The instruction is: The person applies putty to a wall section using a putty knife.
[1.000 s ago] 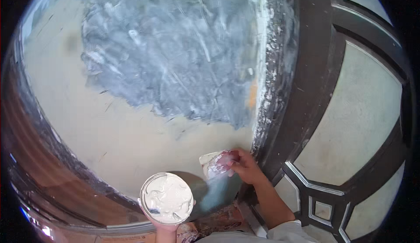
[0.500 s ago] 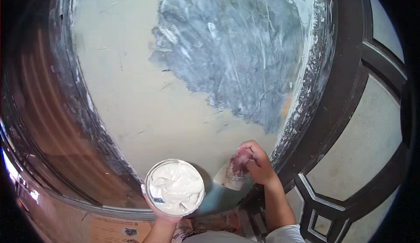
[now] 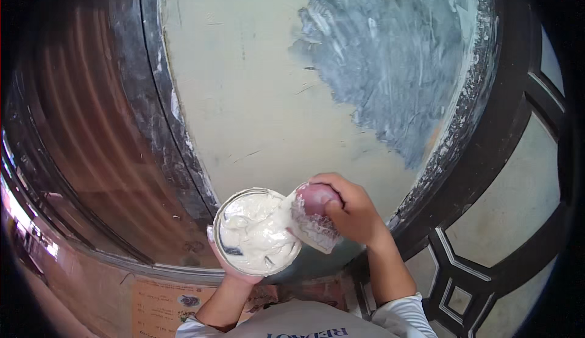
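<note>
A round tub (image 3: 294, 260) filled with creamy white putty (image 3: 253, 231) rests in my left hand (image 3: 236, 272), its fingers wrapped round the side and underneath. My right hand (image 3: 358, 211) is closed on a putty knife (image 3: 317, 229), reddish at the top and crusted with dried white filler. The knife is tilted, its left edge over the tub's right rim and meeting the wet putty. A dark patch shows in the putty near the tub's left side. Beyond stands a flat panel with a smooth cream area (image 3: 244, 94) and a streaked blue-grey area (image 3: 384, 58).
A dark, white-smeared frame (image 3: 472, 88) borders the panel on the right, and another frame strip (image 3: 146, 76) on the left. Dark panelled doorwork (image 3: 487, 210) stands at the right. Glossy brown panelling (image 3: 91, 125) fills the left. An orange printed sheet (image 3: 158, 307) lies below.
The tub has moved right and up, and the putty knife has come left to it, now touching the putty. The view has shifted, so the panel appears farther right.
</note>
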`<state>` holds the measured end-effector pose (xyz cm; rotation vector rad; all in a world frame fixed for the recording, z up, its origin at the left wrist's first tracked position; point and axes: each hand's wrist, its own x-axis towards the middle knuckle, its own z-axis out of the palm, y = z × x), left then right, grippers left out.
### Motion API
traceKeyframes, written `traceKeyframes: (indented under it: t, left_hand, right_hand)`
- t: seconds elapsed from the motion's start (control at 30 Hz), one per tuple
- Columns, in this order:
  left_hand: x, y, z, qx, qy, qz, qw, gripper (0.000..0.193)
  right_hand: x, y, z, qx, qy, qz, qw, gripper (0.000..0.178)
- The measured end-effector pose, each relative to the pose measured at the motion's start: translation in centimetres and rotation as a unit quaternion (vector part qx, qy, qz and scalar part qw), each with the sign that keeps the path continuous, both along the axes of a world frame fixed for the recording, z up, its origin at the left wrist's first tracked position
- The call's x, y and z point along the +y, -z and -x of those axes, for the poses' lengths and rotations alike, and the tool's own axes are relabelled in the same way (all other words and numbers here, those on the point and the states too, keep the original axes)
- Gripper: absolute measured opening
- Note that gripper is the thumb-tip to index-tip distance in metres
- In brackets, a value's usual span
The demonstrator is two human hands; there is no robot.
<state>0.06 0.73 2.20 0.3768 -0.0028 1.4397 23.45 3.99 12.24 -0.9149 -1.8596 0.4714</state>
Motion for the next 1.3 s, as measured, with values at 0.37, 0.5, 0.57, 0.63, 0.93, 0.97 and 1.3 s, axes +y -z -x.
traceKeyframes:
  t: [0.37, 0.5, 0.57, 0.63, 0.93, 0.97, 1.3]
  left_hand:
    - [0.8, 0.4, 2.7, -0.005, -0.009, 0.002, 1.000, 0.090]
    - [1.1, 0.3, 2.5, -0.011, -0.001, 0.000, 1.000, 0.089]
    - [0.9, 0.2, 2.5, 0.050, -0.021, 0.005, 0.998, 0.089]
    - [1.1, 0.6, 2.2, 0.050, -0.022, 0.004, 0.999, 0.089]
    - [1.8, -0.1, 1.9, 0.054, -0.013, 0.003, 0.998, 0.091]
    - [1.8, 0.4, 1.9, 0.044, -0.003, 0.017, 0.999, 0.091]
    - [0.4, 4.2, 2.7, 0.048, 0.010, 0.023, 0.999, 0.091]
  right_hand:
    - [-1.1, -0.7, 2.4, -0.096, 0.068, -0.104, 0.988, 0.051]
    - [-1.7, 0.7, 1.9, -0.055, 0.042, -0.115, 0.991, 0.062]
    - [-1.8, 1.2, 1.8, -0.031, 0.016, -0.094, 0.995, 0.062]
    - [-1.6, 2.2, 1.2, -0.016, 0.006, -0.077, 0.997, 0.056]
    - [-0.2, 2.8, -1.3, -0.045, 0.106, -0.123, 0.986, 0.041]
    - [-0.3, 2.5, -1.3, -0.021, 0.121, -0.120, 0.985, 0.040]
    - [2.3, -8.5, -2.4, 0.012, 0.176, -0.207, 0.962, 0.045]
